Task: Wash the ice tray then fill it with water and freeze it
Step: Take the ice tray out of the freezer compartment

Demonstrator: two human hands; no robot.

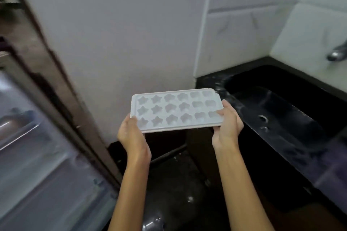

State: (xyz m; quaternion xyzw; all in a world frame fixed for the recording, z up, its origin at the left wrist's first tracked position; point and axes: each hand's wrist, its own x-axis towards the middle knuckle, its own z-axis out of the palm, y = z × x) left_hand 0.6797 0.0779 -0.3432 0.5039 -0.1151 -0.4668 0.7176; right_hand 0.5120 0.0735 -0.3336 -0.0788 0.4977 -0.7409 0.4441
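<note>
Ice tray (176,109) face up, roughly level, long axis left-right; left hand (131,133), right hand (228,124) fingers pinching short ends.

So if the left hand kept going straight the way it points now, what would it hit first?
Probably the plain white wall. The left hand, gripping the white star-mould plastic ice tray, points up and away; depth is unclear.

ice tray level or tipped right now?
Roughly level, cavities facing up. The ice tray is held at both short ends by the left hand and right hand. Water inside: cannot tell.
</note>
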